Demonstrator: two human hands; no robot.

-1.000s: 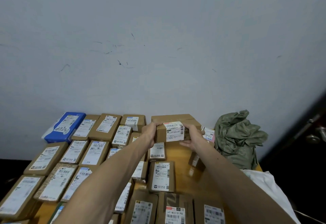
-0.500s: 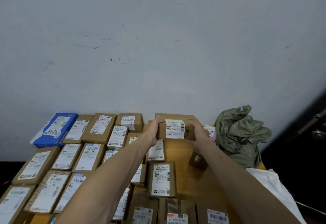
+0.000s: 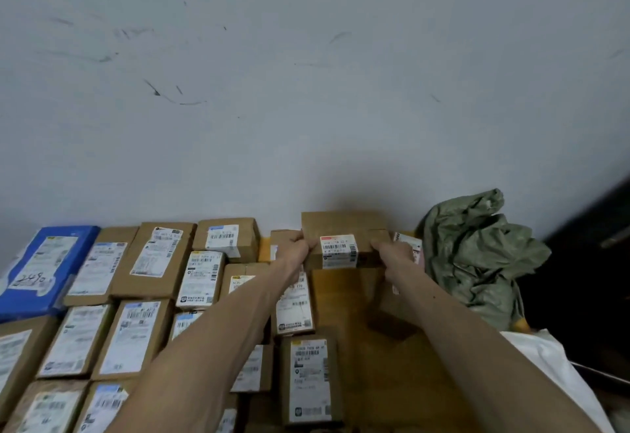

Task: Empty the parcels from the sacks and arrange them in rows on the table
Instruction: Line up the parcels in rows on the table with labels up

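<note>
A small brown cardboard parcel (image 3: 344, 250) with a white label sits at the far end of the wooden table (image 3: 344, 299), close to the wall. My left hand (image 3: 294, 251) grips its left end and my right hand (image 3: 392, 255) grips its right end. A larger brown box (image 3: 341, 223) stands right behind it against the wall. Rows of labelled brown parcels (image 3: 146, 255) fill the table's left side, with a blue parcel (image 3: 44, 265) at the far left. A crumpled green sack (image 3: 477, 255) lies at the far right.
A white sack (image 3: 552, 371) hangs at the table's right edge, near me. A small brown parcel (image 3: 392, 316) lies under my right forearm. Bare wood shows between my arms. A scuffed grey wall stands behind the table, and a dark doorway is on the right.
Both hands carried the small parcel a little further away and lower, toward the wall, in front of the larger box. The camera tilted slightly up and right.
</note>
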